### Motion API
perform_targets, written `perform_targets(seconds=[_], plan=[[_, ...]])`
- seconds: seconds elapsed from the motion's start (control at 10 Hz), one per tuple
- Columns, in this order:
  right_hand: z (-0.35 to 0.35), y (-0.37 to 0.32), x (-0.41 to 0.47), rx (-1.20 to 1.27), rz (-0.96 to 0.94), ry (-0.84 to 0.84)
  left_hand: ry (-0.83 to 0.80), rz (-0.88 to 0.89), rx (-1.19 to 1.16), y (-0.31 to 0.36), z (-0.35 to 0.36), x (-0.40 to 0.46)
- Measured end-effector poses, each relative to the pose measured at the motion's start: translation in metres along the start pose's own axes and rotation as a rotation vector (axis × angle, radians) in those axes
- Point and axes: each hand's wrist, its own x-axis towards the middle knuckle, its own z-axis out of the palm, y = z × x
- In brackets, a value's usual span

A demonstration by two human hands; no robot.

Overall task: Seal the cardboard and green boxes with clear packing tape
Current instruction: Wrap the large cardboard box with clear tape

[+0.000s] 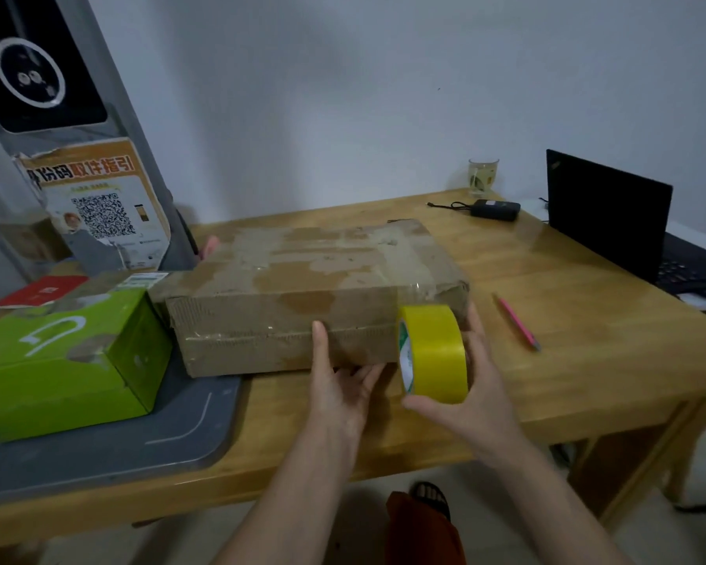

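A flat, worn cardboard box (302, 279) lies on the wooden table (567, 303), patched with old clear tape. A green box (62, 360) sits to its left on a grey tray. My right hand (465, 385) grips a yellowish roll of packing tape (433, 352) held against the cardboard box's front right corner, thumb under the roll and fingers behind it. My left hand (339, 385) is at the box's front face: its thumb lies straight up against the face, and its fingers reach toward the bottom edge beside the roll.
A grey tray (180, 426) overhangs the table's front left. A pink pen (516, 322) lies right of the box. A black laptop (612, 222), a charger (494, 209) and a glass (483, 177) stand at the back right. A grey kiosk (78, 128) rises at the left.
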Motion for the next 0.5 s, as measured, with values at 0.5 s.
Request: perform_targets(seconds=[0.5], plan=[[-0.040,-0.165,0.122,0.257,-0.178,0.319,-0.257,0.733,0.980,0.042,0.096,-0.108]])
